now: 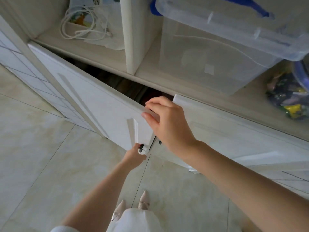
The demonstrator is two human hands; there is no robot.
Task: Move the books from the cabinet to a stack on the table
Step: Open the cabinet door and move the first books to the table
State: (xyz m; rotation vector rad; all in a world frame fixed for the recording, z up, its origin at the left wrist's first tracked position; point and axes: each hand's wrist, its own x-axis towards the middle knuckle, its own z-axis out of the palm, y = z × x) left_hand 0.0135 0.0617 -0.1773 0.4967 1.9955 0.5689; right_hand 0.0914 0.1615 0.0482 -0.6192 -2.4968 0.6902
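The left door [100, 104] is gripped at its handle [141, 149] by the left hand [135, 155] and pinched at its top corner by the right hand [164, 121], while the books, presumably stiff and heavy, best taken by the spines, are hidden in the dark cabinet [130, 87]

Storage box [217, 52] on shelf [103, 54] above cabinet door [100, 104], cable [80, 25] left

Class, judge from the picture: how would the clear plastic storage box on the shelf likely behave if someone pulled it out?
The clear storage box looks nearly empty, so probably light for its bulk. Its smooth walls should slide easily on the shelf. The lid with blue handles sits askew, so it may slip off.
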